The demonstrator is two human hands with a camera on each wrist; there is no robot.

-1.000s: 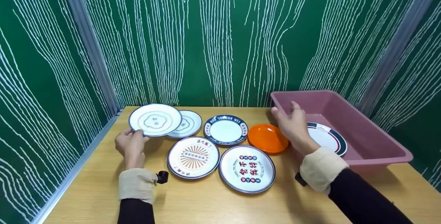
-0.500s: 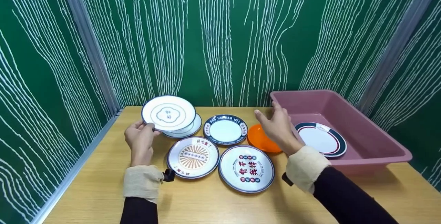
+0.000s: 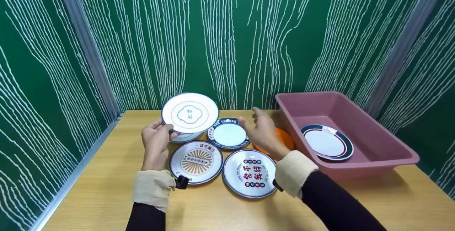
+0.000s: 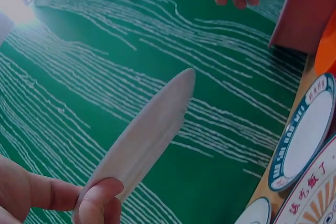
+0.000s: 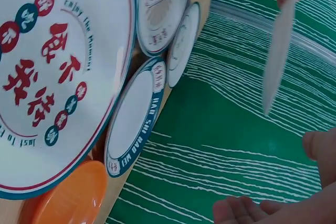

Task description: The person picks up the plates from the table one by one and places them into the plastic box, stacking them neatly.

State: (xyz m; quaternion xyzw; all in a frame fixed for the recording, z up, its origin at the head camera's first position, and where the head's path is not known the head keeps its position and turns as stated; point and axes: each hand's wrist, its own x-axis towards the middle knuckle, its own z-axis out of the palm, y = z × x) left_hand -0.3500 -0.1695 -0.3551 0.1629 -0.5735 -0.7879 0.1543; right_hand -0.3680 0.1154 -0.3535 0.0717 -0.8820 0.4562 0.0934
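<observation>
A white plate (image 3: pixel 190 113) with a thin blue rim and a blue flower-shaped outline is held up off the table. My left hand (image 3: pixel 156 140) pinches its near left edge between thumb and fingers; in the left wrist view the plate (image 4: pixel 142 135) shows nearly edge-on. My right hand (image 3: pixel 263 131) hovers with spread fingers, holding nothing, above the orange plate (image 3: pixel 285 138) and right of the dark-rimmed plate (image 3: pixel 228 135). Under the held plate, a similar blue-rimmed plate (image 3: pixel 186 138) is mostly hidden.
A sunburst plate (image 3: pixel 196 162) and a plate with red characters (image 3: pixel 249 174) lie nearer on the wooden table (image 3: pixel 103 181). At the right stands a pink plastic tub (image 3: pixel 387 135) with a dark-green-rimmed plate (image 3: pixel 327 142) inside. Green walls with white lines (image 3: pixel 227 39) enclose the table.
My left hand has carried the blue-rimmed plate right and upward. My right hand has moved left, away from the pink tub, still holding nothing. The head view has shifted slightly.
</observation>
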